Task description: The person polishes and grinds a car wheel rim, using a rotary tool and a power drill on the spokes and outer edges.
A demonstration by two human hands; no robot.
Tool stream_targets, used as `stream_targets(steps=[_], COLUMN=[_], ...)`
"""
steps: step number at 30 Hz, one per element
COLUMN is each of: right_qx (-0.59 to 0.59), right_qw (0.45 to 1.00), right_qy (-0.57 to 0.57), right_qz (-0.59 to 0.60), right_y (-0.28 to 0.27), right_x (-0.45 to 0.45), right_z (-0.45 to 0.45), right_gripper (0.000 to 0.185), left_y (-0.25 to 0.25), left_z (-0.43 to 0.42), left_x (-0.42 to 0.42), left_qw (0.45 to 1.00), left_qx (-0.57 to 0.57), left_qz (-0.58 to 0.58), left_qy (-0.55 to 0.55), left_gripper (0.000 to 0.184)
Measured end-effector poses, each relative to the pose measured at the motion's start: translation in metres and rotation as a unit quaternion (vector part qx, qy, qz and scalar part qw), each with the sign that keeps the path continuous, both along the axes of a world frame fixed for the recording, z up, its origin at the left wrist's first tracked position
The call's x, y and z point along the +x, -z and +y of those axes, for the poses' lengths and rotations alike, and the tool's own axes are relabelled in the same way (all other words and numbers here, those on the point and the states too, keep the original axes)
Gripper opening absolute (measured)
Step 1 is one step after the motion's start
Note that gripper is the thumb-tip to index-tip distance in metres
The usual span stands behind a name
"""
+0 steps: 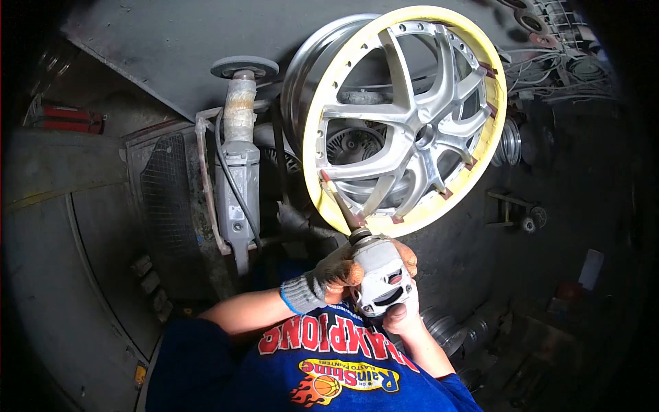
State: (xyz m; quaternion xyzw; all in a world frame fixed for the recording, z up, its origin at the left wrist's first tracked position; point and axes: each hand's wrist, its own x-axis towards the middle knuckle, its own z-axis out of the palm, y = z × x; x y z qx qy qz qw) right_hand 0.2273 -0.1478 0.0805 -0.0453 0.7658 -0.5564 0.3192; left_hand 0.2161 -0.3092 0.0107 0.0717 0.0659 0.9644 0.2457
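Observation:
Both my hands hold a grey handheld grinder (382, 271). Its long tapered tip (338, 198) points up and left, with a reddish end at the inner edge of the wheel's lip; whether it touches is unclear. My left hand (328, 276), in a grey knit glove with orange-brown fingers, wraps the grinder's left side. On the other side, my right hand (405, 305) grips the body, with its thumb over the lower end. Beyond the tool, a silver alloy wheel (398, 110) stands tilted, its outer lip covered in yellow (498, 117) with dark reddish patches.
A larger grinder (238, 178) with a round disc (244, 66) stands upright left of the wheel, beside a rusty metal frame (209, 182). Cables (549, 65) tangle at upper right. More wheels (443, 332) lie at lower right. A red object (72, 118) sits far left.

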Motion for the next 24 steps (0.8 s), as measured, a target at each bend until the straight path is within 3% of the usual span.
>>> stream_targets(steps=[6,8,10,14,16,24], right_qx=[-0.011,-0.002,-0.004,0.007,-0.001,-0.004], right_qw=[1.000,0.997,0.997,0.998,1.000,1.000], right_qy=[-0.010,-0.002,-0.001,-0.017,0.000,0.006], right_qz=[-0.015,0.076,0.072,0.061,-0.007,-0.004], right_y=[0.004,0.004,0.005,-0.001,0.000,0.002], right_x=[-0.001,-0.001,0.001,-0.003,-0.002,0.001], right_z=[0.001,-0.003,-0.002,-0.007,-0.004,-0.003], right_gripper=[0.108,0.089,0.089,0.091,0.102,0.099], left_y=[0.006,0.005,0.004,0.000,0.001,0.004], left_z=[0.001,0.004,0.003,-0.003,-0.003,-0.001], left_x=[0.002,0.001,0.001,0.002,0.002,0.003], left_qw=[1.000,1.000,1.000,1.000,1.000,1.000], left_qx=[0.000,0.014,0.028,-0.001,0.005,0.008], left_qz=[-0.006,-0.007,-0.008,-0.014,-0.016,-0.020], left_qy=[0.001,0.000,-0.003,0.003,0.001,0.004], left_gripper=[0.111,0.107,0.103,0.114,0.114,0.114])
